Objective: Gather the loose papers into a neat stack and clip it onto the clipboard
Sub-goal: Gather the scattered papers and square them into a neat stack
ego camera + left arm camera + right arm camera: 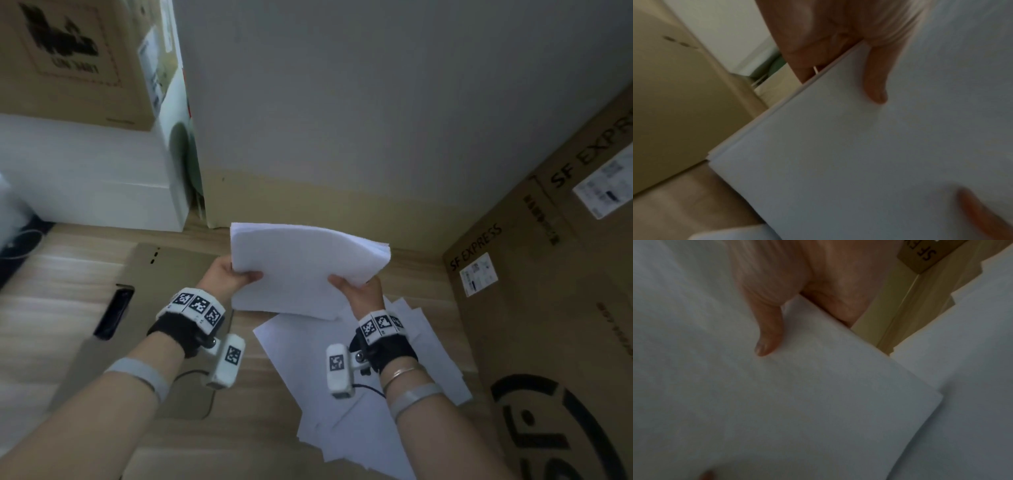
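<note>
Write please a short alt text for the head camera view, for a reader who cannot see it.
Both hands, left hand and right hand, hold a stack of white papers above a wooden table. More loose sheets lie below; a brown clipboard lies at left.

The paper stack [301, 270] is plain white, and so are the loose sheets [370, 394]. The clipboard [144, 308] is tan with a black clip [114, 313]. The cardboard box [548, 308] is brown with black print.
</note>
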A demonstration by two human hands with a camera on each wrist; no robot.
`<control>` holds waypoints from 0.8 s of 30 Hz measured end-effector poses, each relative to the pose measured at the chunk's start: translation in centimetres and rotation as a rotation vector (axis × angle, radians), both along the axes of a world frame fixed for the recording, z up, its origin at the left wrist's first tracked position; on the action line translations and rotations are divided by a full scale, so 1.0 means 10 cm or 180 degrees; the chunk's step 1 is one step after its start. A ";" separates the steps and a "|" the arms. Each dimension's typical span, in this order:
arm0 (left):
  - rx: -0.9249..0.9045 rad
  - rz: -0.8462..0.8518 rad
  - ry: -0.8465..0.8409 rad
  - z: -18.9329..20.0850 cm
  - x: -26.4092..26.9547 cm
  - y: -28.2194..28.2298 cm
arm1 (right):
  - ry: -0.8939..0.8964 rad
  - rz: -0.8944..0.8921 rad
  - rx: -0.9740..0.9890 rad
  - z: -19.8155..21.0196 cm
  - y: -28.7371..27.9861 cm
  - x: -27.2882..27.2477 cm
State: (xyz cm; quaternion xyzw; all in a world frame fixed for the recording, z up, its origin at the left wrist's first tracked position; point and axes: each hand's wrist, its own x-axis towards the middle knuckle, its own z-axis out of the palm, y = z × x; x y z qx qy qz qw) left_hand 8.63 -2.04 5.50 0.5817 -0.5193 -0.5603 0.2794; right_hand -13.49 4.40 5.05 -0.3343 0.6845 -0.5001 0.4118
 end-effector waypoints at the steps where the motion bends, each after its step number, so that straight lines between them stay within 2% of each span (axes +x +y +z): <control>1: 0.0171 -0.0083 -0.0115 -0.08 0.01 0.00 | 0.0008 0.0096 0.0186 -0.07 0.02 0.01; 4: 0.0433 -0.0284 -0.0676 -0.27 -0.03 0.01 | 0.0081 0.0094 0.0640 -0.27 0.04 0.03; 7: 0.0551 -0.0112 -0.0516 -0.36 -0.05 -0.01 | 0.0095 -0.0093 0.0741 -0.44 0.02 0.00; 10: 0.0611 -0.0090 -0.0422 -0.43 -0.08 -0.01 | 0.0318 0.0013 0.0968 -0.52 0.02 0.02; 12: 0.0480 0.0084 -0.0503 -0.43 -0.10 -0.06 | 0.0396 0.0071 0.0835 -0.48 -0.04 0.00; 16: 0.0323 0.0581 -0.0446 -0.38 0.03 -0.20 | 0.0380 0.0774 0.0634 -0.39 -0.20 -0.11; 21: 0.0616 0.0733 -0.1094 -0.48 0.38 -0.27 | 0.1594 0.1510 0.1268 -0.68 -0.26 -0.36; 24: 0.0937 0.0669 -0.1479 -0.60 0.53 -0.21 | 0.2364 0.2420 0.1700 -0.80 -0.39 -0.36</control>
